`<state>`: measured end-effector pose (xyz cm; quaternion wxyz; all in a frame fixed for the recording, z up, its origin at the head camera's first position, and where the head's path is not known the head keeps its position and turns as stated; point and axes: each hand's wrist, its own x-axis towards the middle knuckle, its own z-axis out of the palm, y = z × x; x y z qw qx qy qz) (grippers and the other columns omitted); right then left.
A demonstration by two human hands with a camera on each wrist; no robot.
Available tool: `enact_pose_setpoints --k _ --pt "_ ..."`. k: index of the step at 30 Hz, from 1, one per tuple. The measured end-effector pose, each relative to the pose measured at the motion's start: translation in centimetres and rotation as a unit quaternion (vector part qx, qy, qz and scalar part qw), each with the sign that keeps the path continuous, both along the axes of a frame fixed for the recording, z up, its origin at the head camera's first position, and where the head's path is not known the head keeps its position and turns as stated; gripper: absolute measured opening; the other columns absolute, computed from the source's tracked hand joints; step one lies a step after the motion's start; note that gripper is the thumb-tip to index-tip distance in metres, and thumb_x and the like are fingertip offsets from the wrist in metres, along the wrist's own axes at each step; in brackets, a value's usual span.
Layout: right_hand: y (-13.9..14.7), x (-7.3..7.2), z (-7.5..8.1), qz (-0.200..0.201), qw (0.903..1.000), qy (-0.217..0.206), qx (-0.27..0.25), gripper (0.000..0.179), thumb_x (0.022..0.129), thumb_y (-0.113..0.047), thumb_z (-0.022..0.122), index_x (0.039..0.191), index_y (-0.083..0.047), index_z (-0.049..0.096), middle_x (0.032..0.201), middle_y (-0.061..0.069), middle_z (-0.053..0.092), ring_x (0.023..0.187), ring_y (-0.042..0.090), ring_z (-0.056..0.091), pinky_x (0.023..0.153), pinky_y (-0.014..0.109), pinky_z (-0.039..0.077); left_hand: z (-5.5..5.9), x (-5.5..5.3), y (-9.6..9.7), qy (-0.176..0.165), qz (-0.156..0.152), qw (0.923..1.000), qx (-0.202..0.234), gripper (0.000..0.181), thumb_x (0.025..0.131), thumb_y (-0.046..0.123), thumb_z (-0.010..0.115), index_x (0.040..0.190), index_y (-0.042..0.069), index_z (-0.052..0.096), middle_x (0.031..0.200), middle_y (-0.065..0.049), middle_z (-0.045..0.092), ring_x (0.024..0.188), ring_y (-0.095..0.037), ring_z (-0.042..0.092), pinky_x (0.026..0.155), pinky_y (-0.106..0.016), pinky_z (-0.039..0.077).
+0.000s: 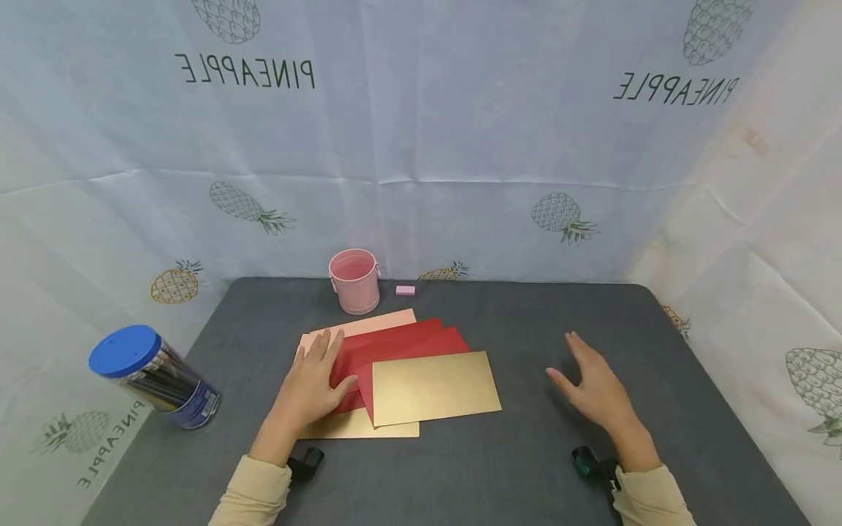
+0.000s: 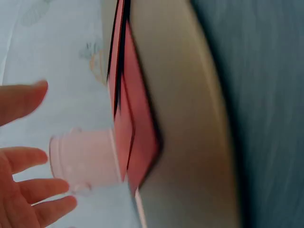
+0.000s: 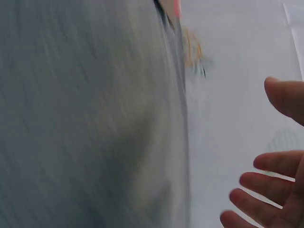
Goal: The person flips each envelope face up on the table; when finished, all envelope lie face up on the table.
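A loose, overlapping pile of flat paper pieces lies on the table: a gold sheet on top, red sheets beneath it, a pale pink sheet at the back and another gold sheet at the front. My left hand hovers over the pile's left side, fingers spread and holding nothing; in the left wrist view its fingers stand apart from the red sheets. To the right of the pile, my right hand is above the bare tabletop with fingers extended and nothing in it.
Behind the pile stands a pink bucket, with a small pink block beside it. A clear jar with a blue lid, filled with dark sticks, is at the table's left edge. A pineapple-print cloth hangs behind the grey table.
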<state>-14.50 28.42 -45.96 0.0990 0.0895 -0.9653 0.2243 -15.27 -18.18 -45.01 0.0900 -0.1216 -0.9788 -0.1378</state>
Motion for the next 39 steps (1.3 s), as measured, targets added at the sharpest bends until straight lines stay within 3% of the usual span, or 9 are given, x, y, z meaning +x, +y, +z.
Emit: enact_pose_setpoints --k 5,11,16,20,27,30,33,37,39 --pt "-3.1 0.9 -1.8 0.022 0.9954 -0.021 -0.091 0.069 0.089 -0.03 0.066 0.14 0.007 0.038 0.136 0.03 0.046 0.119 0.046 0.05 0.095 0.056 0.044 -0.6 0.6 2.0 -0.046 -0.03 0.9933 0.102 0.068 0.085 0.028 0.07 0.141 0.0 0.043 0.14 -0.02 0.048 0.126 -0.037 0.048 0.099 -0.052 0.044" --pt "-6.0 1.6 -2.9 0.042 0.9767 -0.079 -0.195 0.058 0.088 -0.024 0.068 0.135 0.003 0.047 0.13 0.022 0.055 0.112 0.034 0.058 0.087 0.039 0.053 -1.1 1.3 3.6 -0.115 -0.03 0.964 0.238 0.057 0.088 0.022 0.067 0.137 0.001 0.048 0.129 -0.017 0.058 0.111 -0.032 0.058 0.089 -0.047 0.053" --pt "-7.5 1.7 -3.2 0.05 0.9595 -0.13 -0.245 0.055 0.089 -0.023 0.067 0.134 0.001 0.049 0.128 0.019 0.057 0.109 0.029 0.06 0.084 0.03 0.054 -1.5 1.4 4.1 -0.142 -0.032 0.9387 0.313 0.053 0.09 0.018 0.064 0.136 -0.002 0.047 0.134 -0.019 0.054 0.123 -0.034 0.053 0.097 -0.046 0.047" --pt "-8.3 1.6 -3.4 0.038 0.9552 -0.144 -0.256 0.054 0.088 -0.023 0.068 0.134 0.0 0.05 0.126 0.016 0.059 0.104 0.026 0.061 0.079 0.025 0.054 -1.7 1.3 4.5 -0.159 -0.022 0.9235 0.349 0.053 0.09 0.015 0.064 0.136 -0.003 0.046 0.136 -0.021 0.052 0.125 -0.035 0.051 0.098 -0.045 0.046" --pt "-9.1 1.3 -3.5 0.022 0.9543 -0.137 -0.265 0.052 0.086 -0.019 0.069 0.132 0.001 0.053 0.124 0.015 0.062 0.102 0.026 0.061 0.077 0.024 0.053 -1.9 1.2 4.7 -0.155 -0.008 0.9134 0.376 0.051 0.09 0.011 0.063 0.136 -0.003 0.046 0.134 -0.022 0.053 0.123 -0.036 0.052 0.098 -0.046 0.046" --pt "-9.3 1.2 -3.5 0.024 0.9484 -0.13 -0.288 0.051 0.087 -0.015 0.068 0.132 0.004 0.051 0.124 0.019 0.06 0.106 0.03 0.06 0.08 0.025 0.053 -2.0 1.1 4.7 -0.146 -0.006 0.9063 0.397 0.049 0.09 0.009 0.063 0.134 -0.004 0.048 0.132 -0.024 0.054 0.122 -0.037 0.053 0.098 -0.046 0.046" --pt "-9.4 1.2 -3.5 0.028 0.9322 -0.135 -0.335 0.052 0.088 -0.01 0.066 0.134 0.006 0.047 0.127 0.023 0.057 0.113 0.035 0.057 0.084 0.022 0.052 -2.3 0.9 4.8 -0.134 -0.005 0.8934 0.429 0.046 0.09 0.006 0.063 0.132 -0.004 0.049 0.131 -0.024 0.055 0.122 -0.038 0.052 0.098 -0.047 0.045" --pt "-9.4 1.2 -3.5 0.018 0.8991 -0.16 -0.407 0.056 0.088 -0.006 0.065 0.138 0.004 0.042 0.132 0.024 0.051 0.121 0.035 0.052 0.085 0.015 0.05 -2.7 0.7 4.8 -0.126 0.013 0.8629 0.489 0.043 0.088 0.001 0.063 0.13 -0.004 0.051 0.129 -0.022 0.056 0.122 -0.036 0.053 0.1 -0.042 0.045" --pt "-9.4 1.1 -3.7 0.007 0.8888 -0.168 -0.426 0.057 0.088 -0.004 0.065 0.139 0.003 0.041 0.132 0.023 0.051 0.12 0.033 0.052 0.083 0.013 0.049 -2.9 0.6 4.9 -0.125 0.028 0.8466 0.517 0.043 0.088 -0.002 0.062 0.129 -0.004 0.052 0.128 -0.022 0.056 0.121 -0.035 0.054 0.098 -0.037 0.047"
